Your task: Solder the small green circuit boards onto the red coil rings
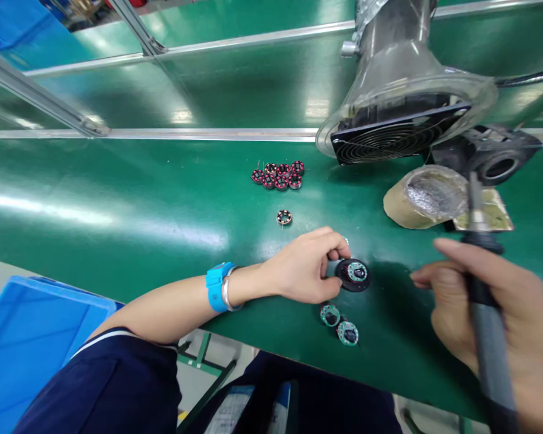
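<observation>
My left hand [305, 265] has its thumb and curled fingers at the left edge of a black round base [353, 286]. On that base lies a small round green circuit board [357, 272]. A tiny pale piece shows just past my index fingertip, too small to name. Two more round green boards, a nearer one [347, 333] and another [330, 314], lie below my left hand. My right hand [493, 301], slightly blurred, is wrapped round a soldering iron [491, 337]. Its metal tip points up and away, in front of the iron's holder [498, 163].
Several wound motor stators [281, 181] sit grouped behind my left hand, with a single stator [284, 217] in front. A fume extractor hood [407, 114] overhangs the green bench. Beside it stand a cardboard tube [400, 202] and a yellowish sponge tray [498, 211]. A blue bin [49, 337] is at left.
</observation>
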Demonstrator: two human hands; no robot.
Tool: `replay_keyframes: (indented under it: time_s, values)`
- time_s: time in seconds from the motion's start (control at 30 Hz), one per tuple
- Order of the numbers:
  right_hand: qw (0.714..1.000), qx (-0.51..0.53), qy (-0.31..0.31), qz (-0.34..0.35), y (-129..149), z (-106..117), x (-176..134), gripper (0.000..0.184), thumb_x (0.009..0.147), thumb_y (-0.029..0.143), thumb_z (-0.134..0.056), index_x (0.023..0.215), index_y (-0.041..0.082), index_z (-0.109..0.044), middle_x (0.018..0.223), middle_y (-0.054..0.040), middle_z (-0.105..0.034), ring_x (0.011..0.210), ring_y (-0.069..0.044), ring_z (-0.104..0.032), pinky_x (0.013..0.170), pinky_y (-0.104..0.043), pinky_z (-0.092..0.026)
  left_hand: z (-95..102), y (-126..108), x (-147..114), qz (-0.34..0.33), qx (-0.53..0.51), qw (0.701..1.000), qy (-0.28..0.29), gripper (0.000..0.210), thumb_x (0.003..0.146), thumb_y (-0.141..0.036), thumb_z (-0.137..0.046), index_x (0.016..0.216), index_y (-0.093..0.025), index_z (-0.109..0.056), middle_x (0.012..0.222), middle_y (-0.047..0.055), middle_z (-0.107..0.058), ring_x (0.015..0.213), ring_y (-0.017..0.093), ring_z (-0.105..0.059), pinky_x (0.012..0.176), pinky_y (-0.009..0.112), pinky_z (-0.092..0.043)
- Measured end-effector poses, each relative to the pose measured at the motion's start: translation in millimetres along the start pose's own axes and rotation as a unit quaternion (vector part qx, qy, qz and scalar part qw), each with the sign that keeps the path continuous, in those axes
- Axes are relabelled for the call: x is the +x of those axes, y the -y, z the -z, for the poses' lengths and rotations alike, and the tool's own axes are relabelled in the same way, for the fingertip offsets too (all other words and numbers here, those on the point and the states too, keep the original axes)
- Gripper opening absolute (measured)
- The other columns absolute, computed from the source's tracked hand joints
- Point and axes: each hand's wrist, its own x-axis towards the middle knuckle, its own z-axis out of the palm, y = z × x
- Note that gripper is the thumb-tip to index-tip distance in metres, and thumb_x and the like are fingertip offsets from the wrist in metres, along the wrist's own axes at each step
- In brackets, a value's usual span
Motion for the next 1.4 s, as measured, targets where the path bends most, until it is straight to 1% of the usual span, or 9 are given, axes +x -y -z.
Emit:
replay_keyframes:
  time_s: [0.1, 0.2, 0.43, 0.53, 0.63, 0.7, 0.97, 1.17, 1.4]
  values:
    - [0.996, 0.051, 0.012, 0.070, 5.8, -14.3, 5.5, 0.017, 0.087, 0.020, -0.067, 0.102, 0.025, -0.064, 0.079, 0.0039, -0.071, 0.061, -0.010, -0.064, 0.054, -0.023, -0.047, -2.8, -2.4, 0.5, -0.021, 0.083, 0.996, 0.015, 0.033, 0.072, -0.023, -0.072, 0.101, -0.014, -0.060, 0.089, 0.002, -0.054, 0.076, 0.013, -0.055, 0.067, 0.026, -0.047]
    - [0.992, 0.100, 0.037, 0.065, 10.9, -24.4, 8.6, 0.019, 0.085, 0.021, -0.070, 0.102, 0.024, -0.062, 0.086, 0.0029, -0.070, 0.068, -0.011, -0.065, 0.061, -0.024, -0.050, -3.0, -1.0, 4.6, -0.038, 0.083, 0.996, 0.018, 0.035, 0.077, -0.035, -0.076, 0.100, -0.013, -0.062, 0.086, 0.001, -0.054, 0.079, 0.015, -0.054, 0.069, 0.026, -0.045]
    - [0.974, 0.201, 0.081, 0.074, 18.2, -30.9, 9.6, 0.028, 0.083, 0.015, -0.068, 0.108, 0.022, -0.058, 0.087, 0.0006, -0.068, 0.071, -0.012, -0.065, 0.063, -0.025, -0.052, 8.7, 8.4, 17.7, -0.100, 0.037, 0.991, 0.085, 0.027, 0.079, -0.019, -0.076, 0.104, -0.014, -0.066, 0.087, 0.002, -0.056, 0.080, 0.013, -0.055, 0.073, 0.025, -0.047]
    - [0.972, 0.207, 0.084, 0.071, 19.5, -31.8, 9.6, 0.029, 0.083, 0.014, -0.068, 0.109, 0.022, -0.058, 0.088, 0.0005, -0.069, 0.071, -0.012, -0.064, 0.063, -0.025, -0.052, 13.0, 8.3, 11.8, -0.068, -0.004, 0.996, 0.062, 0.031, 0.077, -0.018, -0.077, 0.104, -0.011, -0.063, 0.094, 0.003, -0.055, 0.066, 0.008, -0.054, 0.065, 0.022, -0.049]
    - [0.972, 0.211, 0.076, 0.074, 19.5, -31.8, 8.6, 0.031, 0.081, 0.011, -0.069, 0.108, 0.021, -0.059, 0.088, -0.0006, -0.068, 0.071, -0.012, -0.063, 0.063, -0.026, -0.052, 14.2, 4.5, 1.9, -0.029, -0.047, 0.997, 0.045, 0.015, 0.081, -0.018, -0.070, 0.092, -0.012, -0.063, 0.087, 0.000, -0.056, 0.058, 0.004, -0.050, 0.057, 0.018, -0.046]
    - [0.971, 0.215, 0.070, 0.082, 19.1, -31.0, 7.8, 0.033, 0.079, 0.008, -0.070, 0.108, 0.019, -0.060, 0.089, -0.0017, -0.068, 0.071, -0.012, -0.062, 0.064, -0.026, -0.052, 12.6, 1.4, -2.5, -0.015, -0.056, 0.998, 0.039, 0.005, 0.085, -0.018, -0.065, 0.085, -0.013, -0.064, 0.078, -0.002, -0.056, 0.058, 0.004, -0.050, 0.056, 0.017, -0.044]
    - [0.953, 0.268, 0.074, 0.118, 18.6, -26.8, 8.3, 0.042, 0.077, -0.003, -0.064, 0.111, 0.021, -0.058, 0.102, -0.0043, -0.072, 0.086, -0.016, -0.068, 0.077, -0.034, -0.055, -1.1, 0.6, 0.9, 0.022, -0.124, 0.992, -0.002, 0.003, 0.081, -0.015, -0.064, 0.080, -0.012, -0.064, 0.073, -0.003, -0.055, 0.059, 0.003, -0.050, 0.054, 0.015, -0.042]
    - [0.956, 0.253, 0.071, 0.131, 18.5, -29.4, 7.5, 0.046, 0.079, -0.002, -0.063, 0.118, 0.022, -0.057, 0.100, -0.0033, -0.073, 0.079, -0.014, -0.067, 0.071, -0.032, -0.054, -2.5, 4.7, -0.4, 0.014, -0.115, 0.993, -0.004, 0.002, 0.081, -0.012, -0.061, 0.081, -0.013, -0.064, 0.075, -0.003, -0.056, 0.060, 0.003, -0.051, 0.055, 0.015, -0.043]
    - [0.957, 0.248, 0.095, 0.116, 18.5, -28.0, 5.2, 0.040, 0.081, 0.000, -0.061, 0.115, 0.022, -0.060, 0.098, -0.0020, -0.073, 0.070, -0.012, -0.062, 0.066, -0.029, -0.053, 0.3, 4.3, -1.3, 0.017, -0.079, 0.997, 0.000, 0.007, 0.079, -0.009, -0.059, 0.080, -0.013, -0.064, 0.074, -0.003, -0.057, 0.059, 0.004, -0.052, 0.055, 0.016, -0.043]
